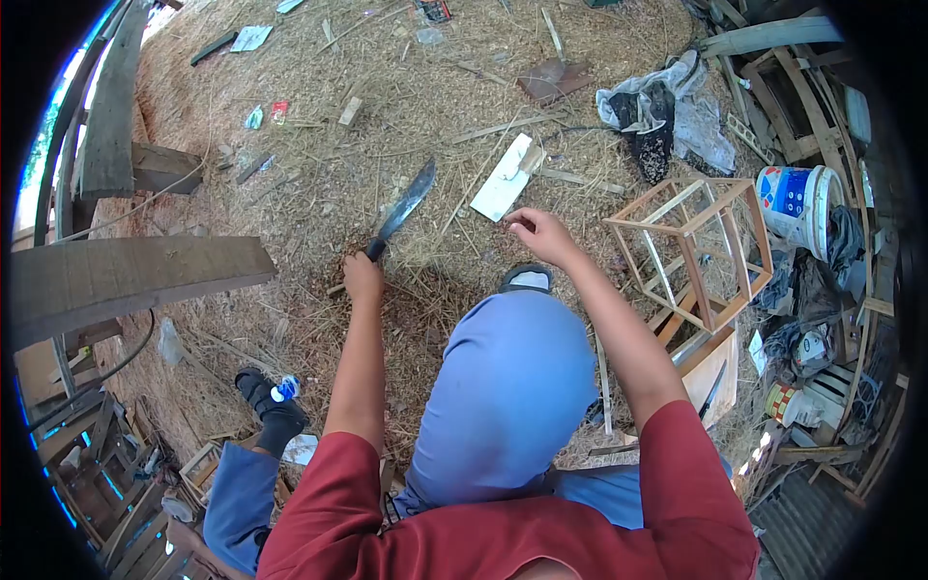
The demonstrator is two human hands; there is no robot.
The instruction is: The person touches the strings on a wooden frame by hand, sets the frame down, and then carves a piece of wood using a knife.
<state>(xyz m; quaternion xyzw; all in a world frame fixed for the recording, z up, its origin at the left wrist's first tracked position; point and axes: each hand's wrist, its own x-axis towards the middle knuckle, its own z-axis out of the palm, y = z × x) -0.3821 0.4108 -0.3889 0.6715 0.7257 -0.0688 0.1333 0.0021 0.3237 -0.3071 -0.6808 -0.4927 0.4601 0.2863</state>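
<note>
My left hand (362,276) is closed on the dark handle of a large knife (407,205), whose curved blade points up and away over the straw-covered ground. To the right, my right hand (541,235) hovers with bent fingers near the lower end of a white rectangular board (502,181). A gap shows between that hand and the board. Whether its fingertips pinch anything small is too small to tell. Dry straw and wood shavings lie under both hands.
Right of my arm stand a wooden frame (687,230) and a paint bucket (800,210). Black and clear plastic (658,114) lies behind them. A thick beam (145,280) juts in from the left. A brown flat piece (554,80) rests farther ahead.
</note>
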